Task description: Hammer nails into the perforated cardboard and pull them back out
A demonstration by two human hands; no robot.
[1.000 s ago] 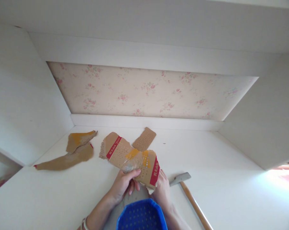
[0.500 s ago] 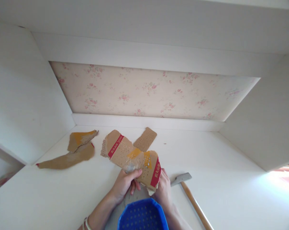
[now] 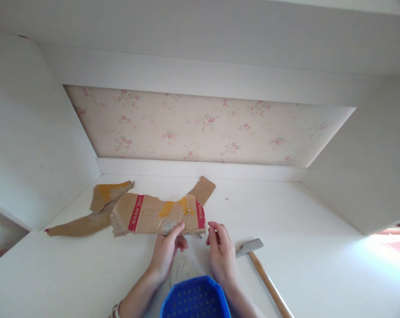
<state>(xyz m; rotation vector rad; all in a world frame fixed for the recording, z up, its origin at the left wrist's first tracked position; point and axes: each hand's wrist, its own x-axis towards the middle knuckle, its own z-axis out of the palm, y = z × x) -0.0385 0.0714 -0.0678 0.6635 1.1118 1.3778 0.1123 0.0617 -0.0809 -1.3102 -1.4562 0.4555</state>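
Observation:
A torn piece of cardboard (image 3: 153, 214), with red printed bands, yellow patches and many small holes, is held up by its lower edge in my left hand (image 3: 167, 254). The thumb lies on its face; the other fingers are behind and below. Just off the cardboard's right end is my right hand (image 3: 221, 251), its fingers curled in and close together. Whatever they may hold is hidden. Thin grey slivers, too small to name, lie on the white surface (image 3: 180, 267) between my wrists. Nearest me stands a blue plastic basket (image 3: 195, 291) with a perforated bottom.
A hammer (image 3: 266, 278) with a wooden handle lies right of my right hand. Torn cardboard scraps (image 3: 84, 224) lie at the left, and a smaller perforated cardboard strip (image 3: 205, 187) lies behind. White side panels and a flower-patterned back wall (image 3: 206, 128) enclose the surface.
The cardboard has swung level and shifted left, now overlapping the left scraps. My right hand has come off its right end and shows curled fingers. My left hand keeps its grip.

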